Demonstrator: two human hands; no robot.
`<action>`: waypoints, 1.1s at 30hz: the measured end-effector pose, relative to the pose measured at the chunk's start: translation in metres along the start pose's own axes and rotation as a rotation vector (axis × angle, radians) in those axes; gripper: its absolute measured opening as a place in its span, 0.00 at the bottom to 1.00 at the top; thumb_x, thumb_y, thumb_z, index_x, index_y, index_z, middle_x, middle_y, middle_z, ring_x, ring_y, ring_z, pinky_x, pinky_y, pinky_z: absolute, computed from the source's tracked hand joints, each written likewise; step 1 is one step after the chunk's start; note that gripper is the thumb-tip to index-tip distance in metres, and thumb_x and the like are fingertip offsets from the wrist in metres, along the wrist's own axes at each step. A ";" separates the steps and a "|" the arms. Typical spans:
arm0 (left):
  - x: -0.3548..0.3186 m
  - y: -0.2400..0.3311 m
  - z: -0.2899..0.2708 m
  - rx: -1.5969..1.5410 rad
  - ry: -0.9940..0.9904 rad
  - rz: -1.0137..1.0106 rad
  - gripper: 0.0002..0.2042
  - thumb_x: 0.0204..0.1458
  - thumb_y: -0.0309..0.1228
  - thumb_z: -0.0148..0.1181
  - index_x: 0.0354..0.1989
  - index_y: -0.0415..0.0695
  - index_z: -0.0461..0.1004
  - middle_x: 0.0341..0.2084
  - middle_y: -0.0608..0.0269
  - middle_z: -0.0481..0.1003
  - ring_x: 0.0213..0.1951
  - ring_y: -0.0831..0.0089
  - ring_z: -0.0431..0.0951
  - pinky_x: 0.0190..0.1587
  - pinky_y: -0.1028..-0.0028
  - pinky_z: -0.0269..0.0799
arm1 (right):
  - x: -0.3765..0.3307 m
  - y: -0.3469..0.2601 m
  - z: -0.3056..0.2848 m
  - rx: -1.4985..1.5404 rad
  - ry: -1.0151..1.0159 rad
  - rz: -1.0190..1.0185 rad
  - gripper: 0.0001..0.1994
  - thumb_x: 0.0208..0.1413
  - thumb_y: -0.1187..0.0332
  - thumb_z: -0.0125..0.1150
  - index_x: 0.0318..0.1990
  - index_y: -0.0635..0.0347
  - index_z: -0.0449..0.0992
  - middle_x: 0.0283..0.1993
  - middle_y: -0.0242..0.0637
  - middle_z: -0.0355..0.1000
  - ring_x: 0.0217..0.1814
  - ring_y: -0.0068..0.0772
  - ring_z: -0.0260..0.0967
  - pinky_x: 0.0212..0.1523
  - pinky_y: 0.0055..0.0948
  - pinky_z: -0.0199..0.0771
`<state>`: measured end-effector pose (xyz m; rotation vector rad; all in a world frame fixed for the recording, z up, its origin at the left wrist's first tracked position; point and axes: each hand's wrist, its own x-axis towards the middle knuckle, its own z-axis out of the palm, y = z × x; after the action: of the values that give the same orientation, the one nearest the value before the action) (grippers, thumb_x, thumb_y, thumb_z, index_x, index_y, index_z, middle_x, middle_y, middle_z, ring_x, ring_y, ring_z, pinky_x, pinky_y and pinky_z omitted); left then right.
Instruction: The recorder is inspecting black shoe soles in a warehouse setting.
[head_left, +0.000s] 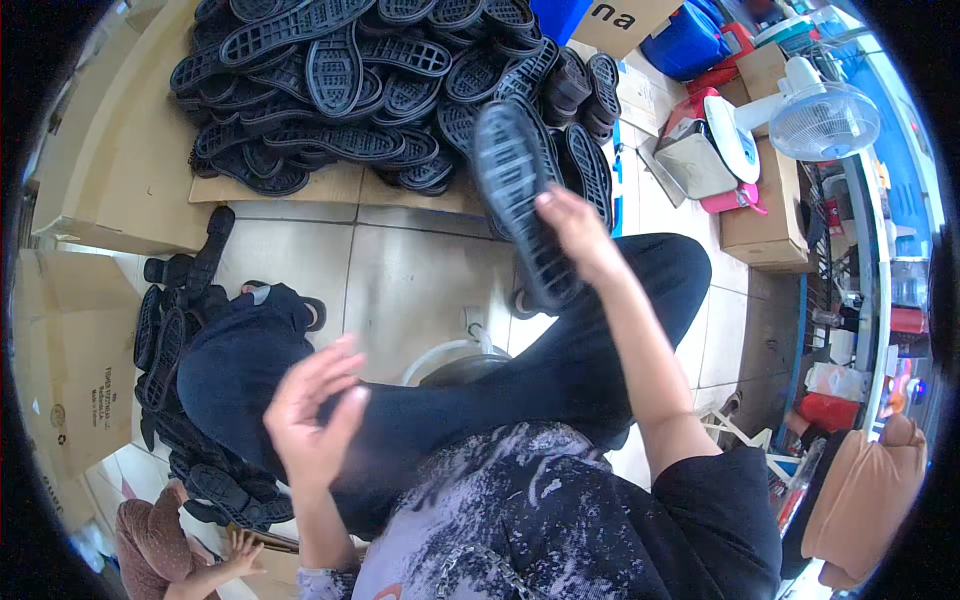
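**Right hand lifts one black sole; left hand free**

Right hand (578,232) grips a black sole (520,190), tread side up, held tilted above the right knee. Fingers closed around the sole's right edge near its middle; the toe end sticks up past the fingertips, the heel end hangs below the hand toward the leg (560,350). Sole is off the floor, in front of the sole pile (370,90), overlapping it in view.

Left hand (312,415) is raised over the left thigh, fingers loosely spread and a bit blurred, holding nothing. Nearest thing to it is the trouser leg.

Pile sits on flat brown cardboard (140,150) at top left. A second heap of soles (175,340) lies at left beside the knee, next to a tan carton (75,370) with small dark print on its side. Top right: a tan box (770,215) with a white fan (820,120) by it, blue tubs (685,42), a cardboard sheet with large dark letters (625,20). A red packet (828,410) at right, tan cushion (860,500) at lower right.

Open room: bare grey tile floor (400,275) between the pile's cardboard edge and the knees. A round metal rim (455,362) shows between the legs. Another person's hand (240,550) at lower left, well apart from the left hand.
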<state>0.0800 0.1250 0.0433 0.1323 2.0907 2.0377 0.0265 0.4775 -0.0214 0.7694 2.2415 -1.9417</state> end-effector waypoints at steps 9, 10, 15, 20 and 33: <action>-0.017 -0.002 -0.111 0.160 0.753 0.139 0.14 0.57 0.27 0.49 0.50 0.34 0.66 0.47 0.50 0.71 0.43 0.69 0.75 0.45 0.76 0.71 | 0.171 0.074 -0.156 -0.371 0.345 0.187 0.23 0.55 0.56 0.52 0.54 0.59 0.68 0.45 0.47 0.73 0.45 0.40 0.71 0.48 0.34 0.66; -0.022 -0.005 -0.117 0.162 0.733 0.144 0.14 0.57 0.27 0.49 0.50 0.34 0.66 0.47 0.50 0.71 0.43 0.69 0.75 0.45 0.76 0.71 | 0.181 0.082 -0.153 -0.442 0.240 0.180 0.23 0.55 0.56 0.52 0.55 0.59 0.68 0.47 0.48 0.72 0.45 0.41 0.71 0.48 0.34 0.66; -0.032 -0.021 -0.138 0.281 0.907 0.049 0.14 0.58 0.29 0.49 0.49 0.35 0.67 0.47 0.52 0.72 0.44 0.70 0.74 0.46 0.75 0.70 | 0.184 0.090 -0.139 -1.037 0.072 0.146 0.26 0.52 0.54 0.53 0.50 0.69 0.68 0.53 0.54 0.66 0.51 0.53 0.67 0.51 0.43 0.66; -0.035 -0.111 -0.175 0.583 0.911 -0.094 0.12 0.56 0.30 0.47 0.43 0.39 0.74 0.42 0.59 0.74 0.44 0.71 0.73 0.48 0.74 0.66 | 0.183 0.087 -0.155 -1.027 -0.083 0.104 0.21 0.55 0.57 0.49 0.47 0.66 0.71 0.45 0.46 0.72 0.49 0.38 0.67 0.49 0.35 0.65; -0.005 -0.413 -0.212 -0.351 0.740 -0.896 0.35 0.39 0.36 0.68 0.57 0.40 0.60 0.43 0.57 0.69 0.41 0.65 0.72 0.41 0.66 0.72 | 0.158 0.062 -0.166 -0.791 0.316 -0.102 0.25 0.56 0.60 0.53 0.57 0.68 0.63 0.48 0.44 0.69 0.47 0.33 0.65 0.50 0.29 0.62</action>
<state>0.0745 -0.0979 -0.3636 -1.5051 1.5203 1.8936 -0.0418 0.6888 -0.1042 0.8673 2.9317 -0.8193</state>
